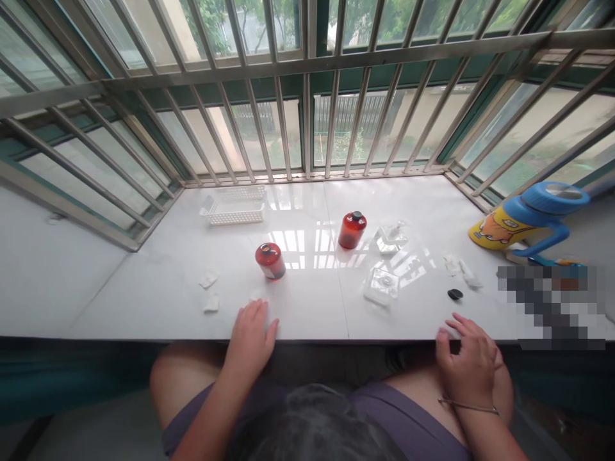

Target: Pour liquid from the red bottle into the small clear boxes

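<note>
My left hand [250, 330] lies at the table's front edge, fingers stretched forward and thumb apart. It is nearest to a red-brown see-through bottle [270, 262], whose neck appears to have no cap. A small whitish thing at its fingertips is too faint to name. My right hand [468, 355] hovers by the front edge with loosely bent, parted fingers and nothing visible in them. Just beyond it lies a black cap [455, 294]. A second red-brown bottle [352, 232], with a black top, stands farther back. Two clear square containers [382, 286] sit right of centre.
A white perforated basket [235, 213] stands at the back left. Crumpled white tissue pieces [208, 278] lie left, and more white scraps [464, 270] lie right. A yellow and blue flask [521, 216] stands at the right. Metal window bars [307, 121] border the table's back.
</note>
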A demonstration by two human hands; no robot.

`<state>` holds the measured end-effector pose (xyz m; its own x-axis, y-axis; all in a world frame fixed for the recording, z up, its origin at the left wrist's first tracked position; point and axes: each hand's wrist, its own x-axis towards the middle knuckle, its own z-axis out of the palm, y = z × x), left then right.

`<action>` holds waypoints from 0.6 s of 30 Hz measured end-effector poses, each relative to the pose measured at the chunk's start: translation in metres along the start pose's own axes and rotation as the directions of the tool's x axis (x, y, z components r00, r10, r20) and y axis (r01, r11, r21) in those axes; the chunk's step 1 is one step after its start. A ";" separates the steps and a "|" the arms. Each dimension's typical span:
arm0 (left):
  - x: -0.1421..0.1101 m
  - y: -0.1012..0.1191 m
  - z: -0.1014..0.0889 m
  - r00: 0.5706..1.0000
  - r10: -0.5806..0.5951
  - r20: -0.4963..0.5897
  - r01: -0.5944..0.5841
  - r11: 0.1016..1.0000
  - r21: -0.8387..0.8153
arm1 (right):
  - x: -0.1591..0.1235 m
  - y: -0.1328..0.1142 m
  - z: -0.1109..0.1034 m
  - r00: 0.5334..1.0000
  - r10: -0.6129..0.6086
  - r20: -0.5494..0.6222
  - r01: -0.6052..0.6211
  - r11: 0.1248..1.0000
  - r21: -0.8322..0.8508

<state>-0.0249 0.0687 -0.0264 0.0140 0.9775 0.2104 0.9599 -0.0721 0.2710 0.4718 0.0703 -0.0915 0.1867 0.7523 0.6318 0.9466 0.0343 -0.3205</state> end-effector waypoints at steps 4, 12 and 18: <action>-0.022 0.047 0.011 0.986 0.155 0.056 -0.145 0.979 -0.146 | 0.000 -0.007 0.007 0.999 0.030 0.019 -0.029 0.999 -0.046; -0.003 0.060 0.022 0.956 0.258 0.136 -0.232 0.956 -0.181 | 0.001 -0.009 0.011 0.998 0.039 0.056 -0.036 0.998 -0.057; 0.037 0.069 0.038 0.954 0.233 0.187 -0.201 0.964 -0.174 | 0.000 -0.007 0.012 0.998 0.030 0.056 -0.026 0.997 -0.067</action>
<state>0.0528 0.1069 -0.0354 0.2892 0.9532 0.0884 0.8737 -0.3006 0.3825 0.4617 0.0777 -0.0981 0.1999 0.7887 0.5814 0.9569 -0.0297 -0.2888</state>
